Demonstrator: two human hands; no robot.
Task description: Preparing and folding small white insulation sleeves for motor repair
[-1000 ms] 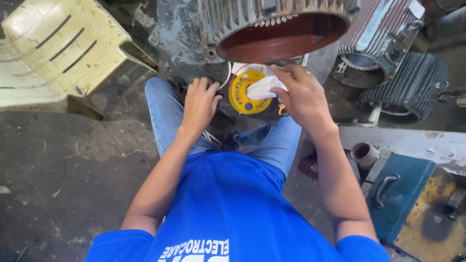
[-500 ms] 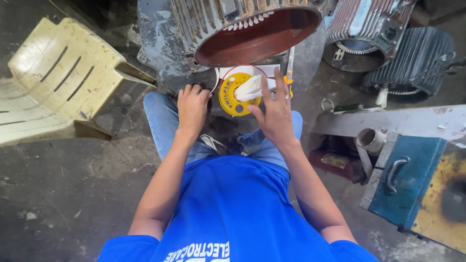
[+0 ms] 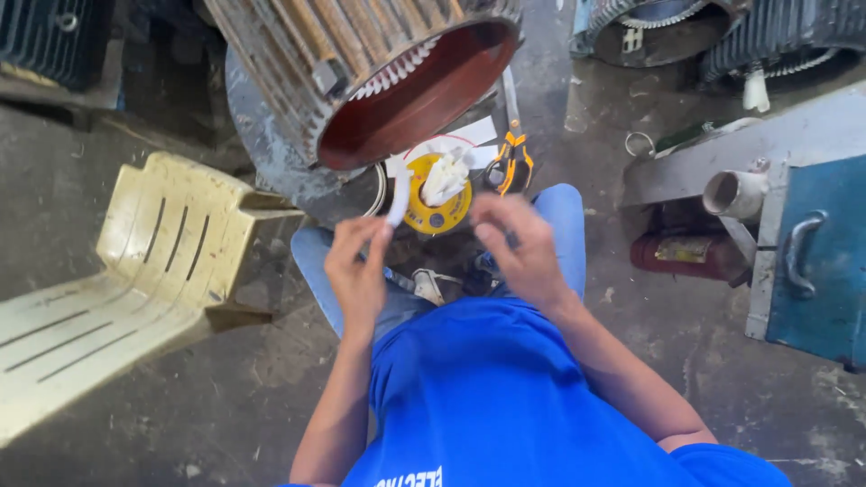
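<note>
Grimy concrete floor [image 3: 162, 406], finned motor housing [image 3: 361, 72]; left hand [image 3: 356, 266] pinched white strip [image 3: 398, 200], right hand [image 3: 519, 243] hovered loosely open.

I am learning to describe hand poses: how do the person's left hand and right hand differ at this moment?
The left hand pinches a short white strip between its fingertips; the right hand holds nothing visible. The left hand's fingers are drawn together around the strip; the right hand's fingers are loosely spread and blurred. Both hang over the knees, near the yellow tape roll on the floor.
</note>
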